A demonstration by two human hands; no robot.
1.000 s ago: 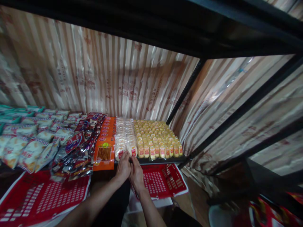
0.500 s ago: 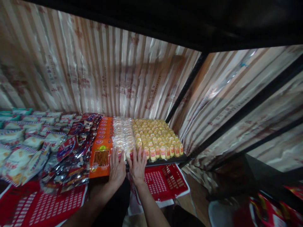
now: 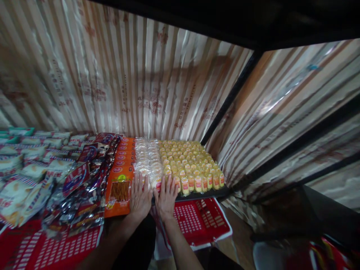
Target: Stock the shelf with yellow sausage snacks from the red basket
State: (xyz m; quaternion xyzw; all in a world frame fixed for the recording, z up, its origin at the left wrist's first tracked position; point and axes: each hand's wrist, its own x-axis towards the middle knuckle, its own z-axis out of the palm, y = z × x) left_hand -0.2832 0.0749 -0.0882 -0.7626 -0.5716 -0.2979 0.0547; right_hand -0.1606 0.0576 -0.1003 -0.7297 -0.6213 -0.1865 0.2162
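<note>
My left hand (image 3: 140, 197) lies flat, fingers stretched, against the front of the clear-wrapped white snack packs (image 3: 143, 159), beside the orange bags of stick snacks (image 3: 120, 176). My right hand (image 3: 165, 197) is also flat with its fingers a little apart, at the front of the same white packs and the nearest corner of the small yellow wrapped snacks (image 3: 191, 165). Both palms press at the shelf's front edge and neither holds anything. The white packs stand in two rows running back to the wall. What lies right under my fingertips is hidden.
Dark shiny snack bags (image 3: 84, 183) and white snack bags (image 3: 30, 168) fill the left. Below the shelf hang a red basket (image 3: 197, 221) and another red basket (image 3: 64, 243). A black post (image 3: 227, 101) rises at the right corner, before the striped sheeting (image 3: 135, 75).
The view has shifted slightly. Both hands stay flat at the front of the white packs, with little visible movement against them.
</note>
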